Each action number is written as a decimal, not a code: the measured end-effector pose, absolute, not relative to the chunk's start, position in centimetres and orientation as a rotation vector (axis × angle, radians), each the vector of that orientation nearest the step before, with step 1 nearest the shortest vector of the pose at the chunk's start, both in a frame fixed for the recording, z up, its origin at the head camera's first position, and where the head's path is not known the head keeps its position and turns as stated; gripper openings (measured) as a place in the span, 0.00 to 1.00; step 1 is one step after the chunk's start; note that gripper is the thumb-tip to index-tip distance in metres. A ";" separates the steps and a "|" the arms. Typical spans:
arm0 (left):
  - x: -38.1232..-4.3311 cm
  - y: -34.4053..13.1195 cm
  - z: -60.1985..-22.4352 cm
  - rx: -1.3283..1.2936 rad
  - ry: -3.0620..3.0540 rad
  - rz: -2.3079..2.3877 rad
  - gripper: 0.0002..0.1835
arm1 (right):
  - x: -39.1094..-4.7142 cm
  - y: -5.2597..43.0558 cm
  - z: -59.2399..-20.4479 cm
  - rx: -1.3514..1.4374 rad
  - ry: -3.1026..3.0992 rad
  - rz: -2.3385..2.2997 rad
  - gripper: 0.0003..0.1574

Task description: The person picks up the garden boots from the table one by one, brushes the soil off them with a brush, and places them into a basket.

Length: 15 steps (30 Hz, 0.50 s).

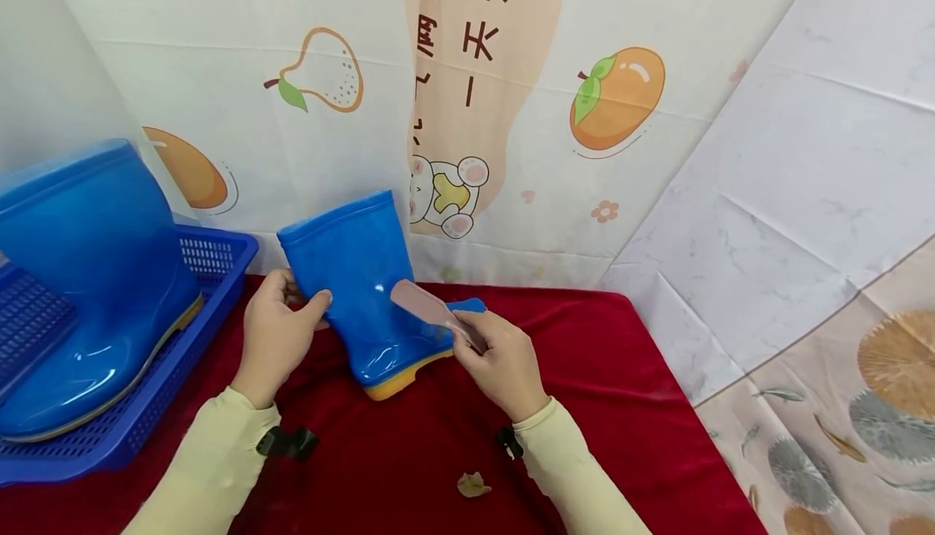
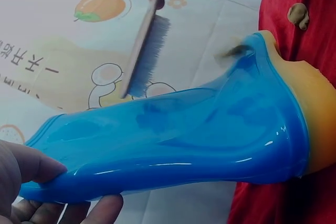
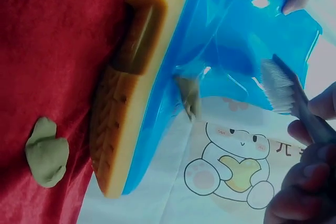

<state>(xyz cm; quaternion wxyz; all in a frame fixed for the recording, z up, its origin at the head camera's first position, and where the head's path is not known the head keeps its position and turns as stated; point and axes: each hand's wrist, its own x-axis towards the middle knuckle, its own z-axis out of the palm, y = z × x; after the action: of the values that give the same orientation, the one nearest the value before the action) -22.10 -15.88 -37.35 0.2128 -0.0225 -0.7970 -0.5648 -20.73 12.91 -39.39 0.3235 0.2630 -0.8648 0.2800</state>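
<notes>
A blue rain boot (image 1: 358, 275) with a yellow sole is tilted above the red cloth in the head view. My left hand (image 1: 281, 332) grips its shaft, thumb on the near side and fingers on the back. My right hand (image 1: 500, 356) holds a brush (image 1: 424, 304) by its handle, with pale bristles (image 3: 277, 85) facing the boot. Whether the bristles touch the boot I cannot tell. A brownish clump (image 3: 190, 97) sticks to the boot's instep, and dark smudges mark the shaft in the left wrist view.
A second blue boot (image 1: 95, 275) lies in a blue plastic basket (image 1: 237, 255) at the left. One loose brownish lump (image 1: 473, 485) rests on the red cloth (image 1: 584, 356) near the front. A printed white curtain (image 1: 511, 259) hangs right behind the table.
</notes>
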 end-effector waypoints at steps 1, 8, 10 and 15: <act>-22.1 -15.9 -37.3 -0.059 -2.212 -1.569 0.17 | -20.7 12.9 -39.4 0.689 -2.275 0.722 0.15; -22.0 -16.1 -37.1 0.002 -2.201 -1.581 0.18 | -20.8 13.0 -39.5 0.631 -2.328 0.675 0.14; -22.0 -16.1 -37.0 -0.005 -2.207 -1.582 0.18 | -21.0 13.1 -39.6 0.601 -2.330 0.695 0.11; -21.9 -16.2 -36.9 -0.087 -2.249 -1.560 0.21 | -21.3 13.5 -39.9 0.434 -2.318 0.918 0.11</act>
<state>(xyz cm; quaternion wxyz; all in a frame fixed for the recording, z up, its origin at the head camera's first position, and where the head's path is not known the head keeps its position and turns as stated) -21.91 -16.16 -36.95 0.2002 -0.0311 -0.8045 -0.5583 -21.27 13.45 -39.87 0.3009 0.1635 -0.8736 0.3459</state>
